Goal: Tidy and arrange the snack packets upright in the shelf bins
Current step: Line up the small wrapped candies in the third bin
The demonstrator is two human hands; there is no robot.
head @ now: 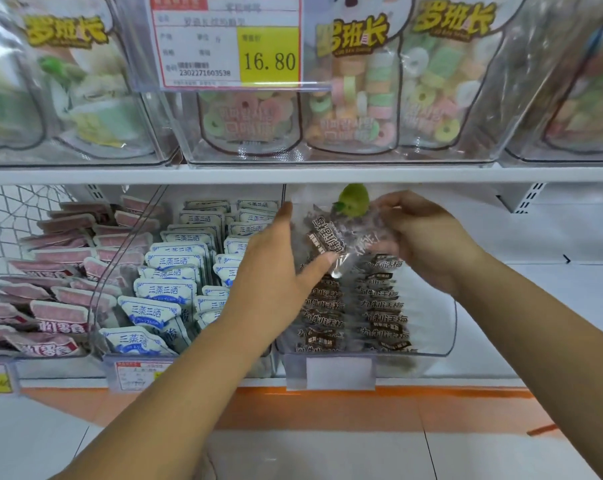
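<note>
Right hand: the right hand is curled round the right edge of a clear packet, fingers pinching the film near its top.
Left hand: the left hand is spread and holds nothing; the thumb points up along the packet's left side and the index finger reaches to its lower corner, apparently touching it, though glare on the film makes contact hard to confirm.
Clear packet: held tilted above the far end of the clear bin, just under the shelf edge, with brown lettering slanting and a green fruit picture at the top.
Bin contents: brown-label packets stand in two rows running from near to far, fairly even.
Neighbours: to the left, blue-and-white packets in their own bin; further left, pink packets lying looser.
Step in hand: most likely squaring the held packet and slotting it in behind the rows.
Doing it well: turn the packet until its lettering sits level, let the left index finger steady the bottom corner, then lower it straight down into the gap at the far end so it stands against the row in front.
Watch for: slippery film sliding out of the pinch, or the bottom edge catching and toppling the standing packets.
</note>
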